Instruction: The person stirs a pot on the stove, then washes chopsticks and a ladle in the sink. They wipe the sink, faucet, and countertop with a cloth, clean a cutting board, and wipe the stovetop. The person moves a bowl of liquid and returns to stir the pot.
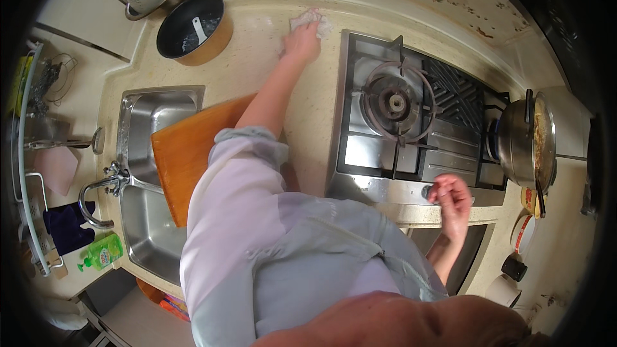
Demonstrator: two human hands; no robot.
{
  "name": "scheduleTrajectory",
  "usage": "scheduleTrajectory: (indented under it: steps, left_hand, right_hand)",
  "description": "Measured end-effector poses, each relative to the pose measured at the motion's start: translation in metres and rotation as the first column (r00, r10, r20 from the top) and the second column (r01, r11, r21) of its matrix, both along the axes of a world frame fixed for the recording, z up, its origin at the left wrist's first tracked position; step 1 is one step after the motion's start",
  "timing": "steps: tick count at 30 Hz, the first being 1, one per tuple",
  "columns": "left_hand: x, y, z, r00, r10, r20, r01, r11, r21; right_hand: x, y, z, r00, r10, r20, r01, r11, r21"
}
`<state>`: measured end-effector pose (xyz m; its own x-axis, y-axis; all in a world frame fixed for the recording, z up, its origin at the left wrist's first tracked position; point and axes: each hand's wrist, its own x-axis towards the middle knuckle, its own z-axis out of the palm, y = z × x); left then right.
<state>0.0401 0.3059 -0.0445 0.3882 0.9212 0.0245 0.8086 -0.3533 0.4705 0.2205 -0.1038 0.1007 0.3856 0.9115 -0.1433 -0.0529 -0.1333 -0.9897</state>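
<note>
At the upper middle, my left hand (302,43) is on a pale, crumpled cloth (308,19), on the beige countertop (260,33) between a pot and the gas hob. My right hand (452,197) is at the front edge of the gas hob (366,188), its fingers loosely curled over part of a control knob (427,193). Whether they touch the knob is unclear, and no held object shows in that hand. The near burner (396,103) has a bare pan support.
A steel pot (518,140) with pale food stands over a blue flame at right. A dark-lined pot (212,48) holds liquid and a white utensil. A wooden board (181,154) lies across the double sink (161,120). Green soap bottle (106,252) stands beside the tap (89,202).
</note>
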Motion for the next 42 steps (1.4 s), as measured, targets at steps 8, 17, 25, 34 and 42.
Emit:
scheduleTrajectory:
  steps: [8, 17, 25, 34, 42]
  left_hand:
    - [0.028, -0.237, 0.078, 0.332, -0.104, 0.938, 0.834, 0.498, -0.24]
    - [-0.012, -0.327, 0.079, 0.291, 0.035, 0.956, 0.932, 0.217, -0.292]
    - [-0.08, -0.327, 0.078, 0.401, -0.157, 0.903, 0.88, 0.338, -0.333]
    - [-0.101, -0.334, 0.074, 0.424, -0.209, 0.881, 0.875, 0.346, -0.339]
    - [-0.068, -0.341, 0.069, 0.343, -0.195, 0.919, 0.919, 0.272, -0.286]
  right_hand:
    - [-0.055, 0.102, 0.079, 0.792, 0.426, -0.437, -0.086, 0.787, 0.61]
    - [-0.228, 0.112, 0.052, 0.426, 0.716, -0.553, -0.685, 0.655, 0.32]
    - [-0.268, 0.079, 0.023, 0.421, 0.821, -0.386, -0.812, 0.53, 0.242]
    - [-0.28, 0.065, 0.007, 0.395, 0.87, -0.295, -0.872, 0.456, 0.179]
    - [-0.284, 0.063, 0.006, 0.415, 0.883, -0.221, -0.874, 0.454, 0.173]
